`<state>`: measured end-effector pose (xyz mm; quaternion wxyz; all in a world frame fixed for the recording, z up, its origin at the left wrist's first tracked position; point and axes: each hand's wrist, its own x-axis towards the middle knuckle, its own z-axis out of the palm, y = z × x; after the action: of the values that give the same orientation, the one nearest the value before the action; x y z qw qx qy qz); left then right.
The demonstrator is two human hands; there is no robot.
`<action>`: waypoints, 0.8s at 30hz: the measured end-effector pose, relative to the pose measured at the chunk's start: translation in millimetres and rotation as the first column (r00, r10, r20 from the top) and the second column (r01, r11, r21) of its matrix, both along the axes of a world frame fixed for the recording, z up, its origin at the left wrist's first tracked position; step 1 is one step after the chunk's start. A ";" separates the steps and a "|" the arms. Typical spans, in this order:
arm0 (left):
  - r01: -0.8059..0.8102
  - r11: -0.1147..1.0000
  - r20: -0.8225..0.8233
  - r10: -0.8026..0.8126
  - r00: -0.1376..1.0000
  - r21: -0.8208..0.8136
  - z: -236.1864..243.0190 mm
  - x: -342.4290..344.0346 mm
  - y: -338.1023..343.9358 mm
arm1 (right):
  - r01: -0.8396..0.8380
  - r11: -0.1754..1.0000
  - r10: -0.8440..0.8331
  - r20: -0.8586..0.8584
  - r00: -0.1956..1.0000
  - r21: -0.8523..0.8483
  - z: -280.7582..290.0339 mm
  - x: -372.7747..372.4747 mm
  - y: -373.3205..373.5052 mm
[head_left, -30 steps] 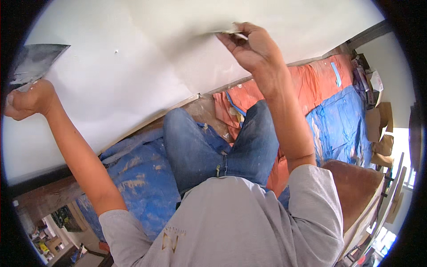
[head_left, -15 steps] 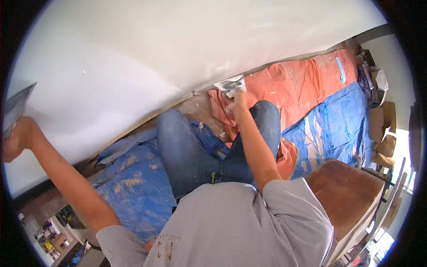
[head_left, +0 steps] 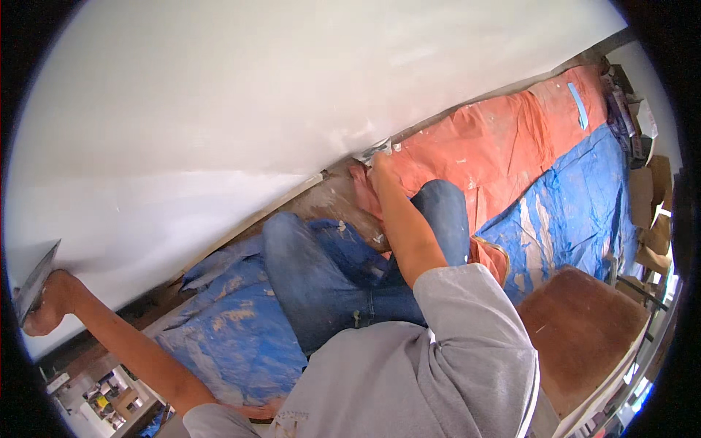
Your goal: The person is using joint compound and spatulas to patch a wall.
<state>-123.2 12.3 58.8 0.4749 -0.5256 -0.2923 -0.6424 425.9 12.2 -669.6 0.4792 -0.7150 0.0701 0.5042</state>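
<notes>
At the far left, my left hand (head_left: pixel 51 303) is closed around a wide metal finishing trowel (head_left: pixel 40 276), its blade tilted against the lower part of the white wall (head_left: pixel 219 95). My right hand (head_left: pixel 381 165) is closed on a putty knife (head_left: pixel 375 150) smeared with white compound. That knife is low down, where the wall's bottom edge meets the floor covering; my hand and arm hide its handle. Smooth white and greyish patches spread over the wall surface.
My bent knees (head_left: pixel 292 248) rest between a blue tarp (head_left: pixel 226 328) and an orange sheet (head_left: pixel 496 139), both spotted with dried compound. A brown wooden box-like piece (head_left: pixel 584 328) stands at my right. Cardboard boxes (head_left: pixel 646 190) line the far right.
My left hand and the trowel have come down the wall toward its bottom edge. My right hand has shifted slightly left with the putty knife, whose blade now shows less. The view has shifted too.
</notes>
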 end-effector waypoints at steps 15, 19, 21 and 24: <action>-0.270 0.956 -0.182 0.288 0.940 0.117 11.2 -33.2 -6.8 | -0.132 0.862 -0.083 0.393 0.916 0.489 394.9 -131.9 -38.2; -0.551 0.730 -0.289 0.674 0.680 0.406 21.7 -46.6 2.8 | -0.310 0.642 -0.188 0.536 0.823 0.701 454.8 -143.8 -83.1; -0.363 0.882 -0.289 0.446 0.847 0.300 25.9 -68.1 13.0 | -0.279 0.656 -0.256 0.554 0.792 0.702 419.4 -137.1 -91.0; -0.394 0.884 -0.282 0.457 0.843 0.252 30.0 -64.1 2.1 | 0.084 0.775 -0.119 0.015 0.993 0.626 316.1 -124.7 -91.4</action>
<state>-187.2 14.4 88.8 0.6950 -0.5020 -0.2567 -0.4462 301.2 -79.3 -353.5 0.7169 -0.5246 -0.0752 0.4531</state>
